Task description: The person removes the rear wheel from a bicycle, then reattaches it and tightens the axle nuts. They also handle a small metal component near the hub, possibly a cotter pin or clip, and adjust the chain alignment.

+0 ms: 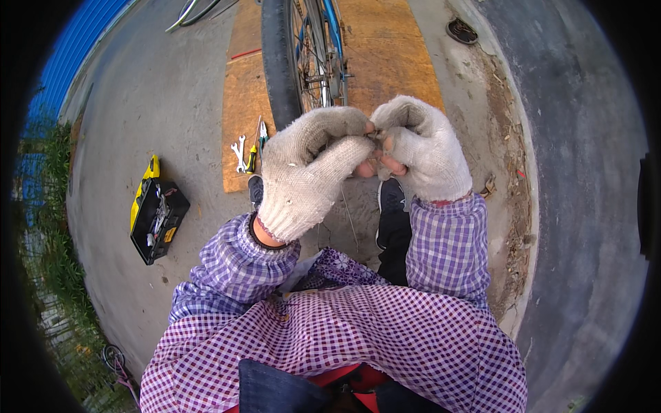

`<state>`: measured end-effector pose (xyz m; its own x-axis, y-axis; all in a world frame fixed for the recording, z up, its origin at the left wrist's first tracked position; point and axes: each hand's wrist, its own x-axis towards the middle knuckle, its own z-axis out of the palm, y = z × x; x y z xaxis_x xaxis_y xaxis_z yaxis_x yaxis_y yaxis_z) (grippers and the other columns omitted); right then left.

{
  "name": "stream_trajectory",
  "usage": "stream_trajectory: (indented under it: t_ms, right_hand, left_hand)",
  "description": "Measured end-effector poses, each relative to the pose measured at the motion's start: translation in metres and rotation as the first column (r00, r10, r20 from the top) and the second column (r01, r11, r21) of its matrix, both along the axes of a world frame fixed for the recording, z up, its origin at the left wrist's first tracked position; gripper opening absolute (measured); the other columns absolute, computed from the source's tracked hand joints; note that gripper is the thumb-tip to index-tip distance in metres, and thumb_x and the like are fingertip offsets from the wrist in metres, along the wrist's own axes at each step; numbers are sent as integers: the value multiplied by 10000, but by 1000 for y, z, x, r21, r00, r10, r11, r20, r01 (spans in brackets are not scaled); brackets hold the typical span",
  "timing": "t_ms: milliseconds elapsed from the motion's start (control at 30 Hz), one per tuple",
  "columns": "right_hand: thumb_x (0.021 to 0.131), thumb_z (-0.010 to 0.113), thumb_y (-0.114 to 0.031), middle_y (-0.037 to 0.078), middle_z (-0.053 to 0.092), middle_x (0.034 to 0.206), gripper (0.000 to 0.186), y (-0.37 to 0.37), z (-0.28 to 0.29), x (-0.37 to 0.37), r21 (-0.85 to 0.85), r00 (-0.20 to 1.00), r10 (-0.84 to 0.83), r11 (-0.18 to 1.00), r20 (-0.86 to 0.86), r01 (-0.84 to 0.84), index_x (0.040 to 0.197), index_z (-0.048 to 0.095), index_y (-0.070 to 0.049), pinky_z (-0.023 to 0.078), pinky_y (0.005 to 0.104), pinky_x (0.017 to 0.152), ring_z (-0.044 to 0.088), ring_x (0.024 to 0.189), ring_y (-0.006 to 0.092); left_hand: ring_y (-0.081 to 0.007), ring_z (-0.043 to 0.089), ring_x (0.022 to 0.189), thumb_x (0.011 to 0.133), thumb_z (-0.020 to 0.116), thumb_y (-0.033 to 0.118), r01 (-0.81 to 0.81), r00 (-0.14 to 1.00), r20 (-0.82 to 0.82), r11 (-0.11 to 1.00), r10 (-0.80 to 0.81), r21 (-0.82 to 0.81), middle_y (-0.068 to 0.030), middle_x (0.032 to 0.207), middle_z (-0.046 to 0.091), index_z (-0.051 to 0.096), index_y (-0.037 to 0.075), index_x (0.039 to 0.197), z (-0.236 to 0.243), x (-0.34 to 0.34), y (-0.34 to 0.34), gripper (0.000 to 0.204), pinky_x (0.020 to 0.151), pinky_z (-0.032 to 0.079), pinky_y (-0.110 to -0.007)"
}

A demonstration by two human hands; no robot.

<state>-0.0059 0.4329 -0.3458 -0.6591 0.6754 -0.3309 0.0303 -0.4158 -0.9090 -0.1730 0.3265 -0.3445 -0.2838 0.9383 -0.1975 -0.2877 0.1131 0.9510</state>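
My left hand [303, 165] and my right hand [428, 155], both in off-white knitted gloves with bare fingertips, meet in front of me. Thumbs and fingers of each are pinched together around something small and dark, too tiny and too covered to name. A thin pale line hangs or runs below the left fingers; whether it joins what I pinch cannot be told. Just beyond my hands stands a bicycle wheel [279, 65] with a black tyre, spokes and a blue frame tube [332, 27] beside it. My left glove hides the wheel's near end.
Under the wheel lies a wooden board [389, 55], bearing spanners [239, 154], a yellow-black screwdriver [251, 160] and pliers [263, 135]. An open black toolbox [177, 205] with a yellow lid sits on the concrete at left. A dark round dish [461, 31] lies far right.
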Motion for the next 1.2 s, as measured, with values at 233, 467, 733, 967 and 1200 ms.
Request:
stream_trajectory:
  t_ms: [233, 467, 733, 967, 1200]
  right_hand:
    - [941, 715, -86, 48, 686, 790, 126, 2, 2, 2, 26, 999, 12, 1000, 47, -13, 1031, 708, 2, 493, 247, 541, 587, 618, 66]
    - [939, 734, -111, 39, 685, 798, 134, 2, 2, 3, 77, 996, 17, 997, 84, -23, 1026, 714, -11, 472, 229, 533, 579, 618, 55]
    - [940, 733, -107, 44, 672, 785, 149, 0, -6, 2, 33, 1000, 23, 999, 1, -23, 1031, 711, 10, 447, 232, 520, 559, 601, 58]
    - [964, 686, -103, 22, 594, 702, 151, -3, -5, 0, 7, 1000, 7, 1000, -11, -7, 1037, 678, 30, 398, 257, 496, 494, 557, 66]
    - [975, 657, -108, 22, 580, 690, 162, -2, -6, -2, -13, 999, -22, 1000, -23, 22, 1050, 668, 35, 388, 257, 494, 484, 547, 71]
  left_hand:
    - [-141, 738, 803, 962, 714, 34, 44, 986, -159, 999, -44, -5, -125, 982, 766, 697, -34, 1192, -3, 0, 2, 240, 711, 598, -266]
    - [-140, 743, 791, 944, 730, 22, 49, 980, -194, 999, -47, 1, -131, 1000, 766, 697, -38, 1179, -5, 0, 2, 245, 695, 606, -264]
    - [-140, 754, 831, 920, 796, 128, 41, 982, -185, 998, -47, -38, -114, 963, 772, 711, -14, 1152, -2, 2, 0, 284, 715, 618, -279]
    - [-147, 748, 807, 919, 778, 44, 14, 984, -178, 1000, -12, 8, -125, 970, 766, 698, -30, 1148, -1, 3, -1, 254, 710, 625, -277]
    - [-151, 744, 800, 946, 735, 8, -30, 999, -34, 998, 32, 51, -126, 968, 756, 688, -43, 1154, -3, 4, -1, 220, 697, 616, -274]
